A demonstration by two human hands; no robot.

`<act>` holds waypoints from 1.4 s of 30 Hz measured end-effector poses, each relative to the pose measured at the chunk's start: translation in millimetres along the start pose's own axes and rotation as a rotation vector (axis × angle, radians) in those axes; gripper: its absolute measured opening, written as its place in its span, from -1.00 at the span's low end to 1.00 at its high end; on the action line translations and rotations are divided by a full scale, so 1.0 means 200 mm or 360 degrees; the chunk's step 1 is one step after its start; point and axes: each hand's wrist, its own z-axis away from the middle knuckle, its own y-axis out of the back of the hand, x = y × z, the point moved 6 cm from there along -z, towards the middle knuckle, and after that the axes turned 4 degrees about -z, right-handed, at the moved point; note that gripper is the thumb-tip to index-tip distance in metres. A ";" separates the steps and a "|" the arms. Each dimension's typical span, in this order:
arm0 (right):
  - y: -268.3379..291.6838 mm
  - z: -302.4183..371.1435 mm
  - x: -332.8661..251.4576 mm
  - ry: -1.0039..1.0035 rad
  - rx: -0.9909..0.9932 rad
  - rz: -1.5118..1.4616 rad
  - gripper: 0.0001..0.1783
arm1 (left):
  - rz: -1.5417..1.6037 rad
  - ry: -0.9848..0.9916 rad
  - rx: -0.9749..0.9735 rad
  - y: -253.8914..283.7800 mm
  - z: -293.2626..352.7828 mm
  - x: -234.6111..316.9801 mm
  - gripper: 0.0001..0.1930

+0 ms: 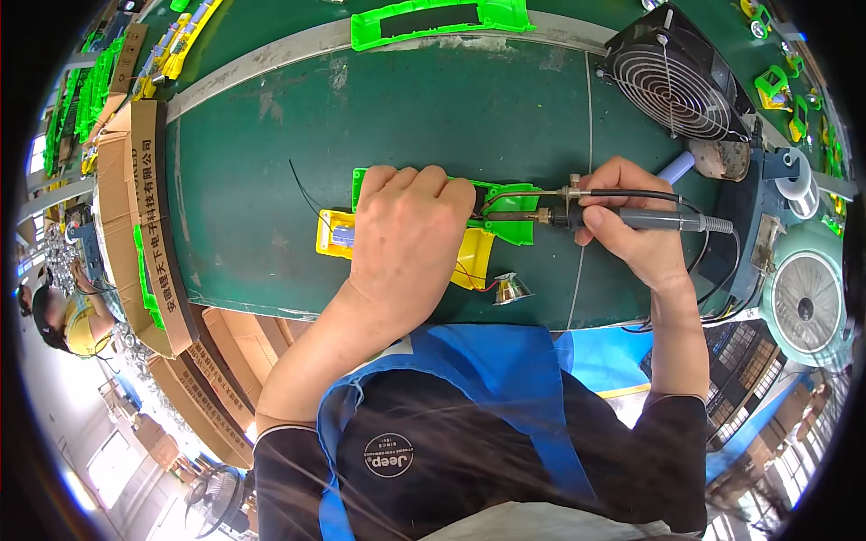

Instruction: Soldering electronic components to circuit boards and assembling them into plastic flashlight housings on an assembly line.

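My left hand (406,239) bends its fingers over a green plastic housing (516,227) and presses it against the bench, hiding its middle. A yellow plastic housing (475,258) lies under the same hand, with a blue-purple cylinder (342,236) showing at its left end. In my right hand (631,225) is a soldering iron (645,219) with a thin solder-feed tube (532,193) along it. Its tip reaches into the green housing, close to my left fingertips; the exact contact point is too small to tell. A silver reflector cup (512,289) hangs off the yellow housing by thin wires.
A black fan (672,95) with a wire guard stands at the back right. Beside it are a purple cylinder (676,169) and a stand with a solder spool (798,187). Another green housing (442,20) lies at the far edge. A cardboard box (135,243) borders the left side.
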 end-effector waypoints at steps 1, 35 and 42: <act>0.00 0.00 0.00 -0.0002 -0.0004 0.0035 -0.81 | 0.0006 0.0007 -0.0001 0.00 0.00 0.00 -0.96; -0.10 0.27 0.05 0.0900 0.0469 -0.0080 -0.70 | 0.0005 0.0546 0.0735 0.41 0.32 -0.34 -0.91; -0.11 0.21 0.15 0.0838 0.0510 -0.0529 -0.67 | 0.1412 0.0837 0.0154 0.14 0.40 -0.66 -0.73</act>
